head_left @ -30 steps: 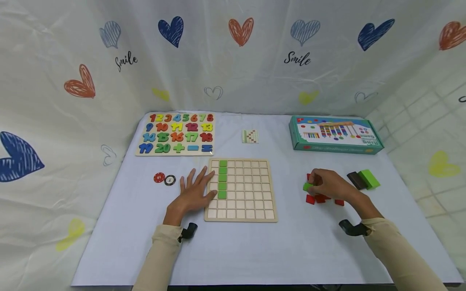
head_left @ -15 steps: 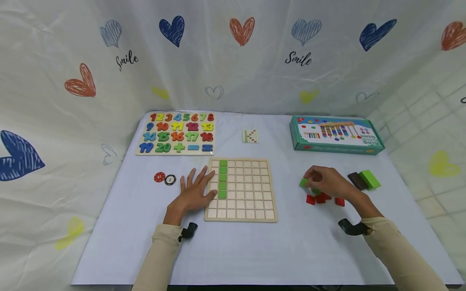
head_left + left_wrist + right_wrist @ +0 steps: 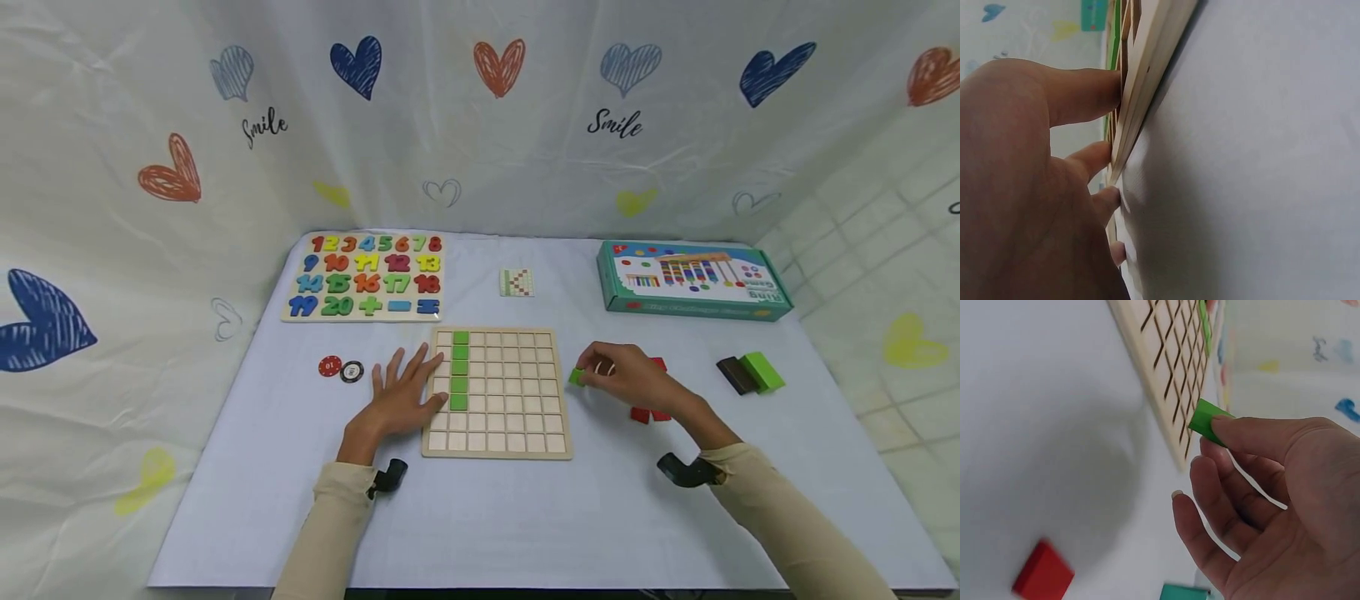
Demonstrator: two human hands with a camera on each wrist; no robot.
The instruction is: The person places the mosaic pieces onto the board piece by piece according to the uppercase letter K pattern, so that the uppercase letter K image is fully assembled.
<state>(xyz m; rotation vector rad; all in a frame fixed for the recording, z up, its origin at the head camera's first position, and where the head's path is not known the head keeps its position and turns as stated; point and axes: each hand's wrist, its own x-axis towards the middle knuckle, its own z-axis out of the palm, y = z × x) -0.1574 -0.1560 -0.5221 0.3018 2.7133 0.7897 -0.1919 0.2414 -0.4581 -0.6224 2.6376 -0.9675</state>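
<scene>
Right hand [image 3: 633, 379] pinches 1 green tile [image 3: 576, 377] just beside the grid board [image 3: 497, 437]; left hand [image 3: 397, 396] rests flat, fingers spread, on the board's left edge.

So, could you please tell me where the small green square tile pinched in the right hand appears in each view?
Head: small green square tile at centre, beside the wooden grid board's right edge.
Left wrist: not in view.
Right wrist: at upper centre, pinched by the right hand.
Shared landmark: the wooden grid board, visible in all three.
</scene>
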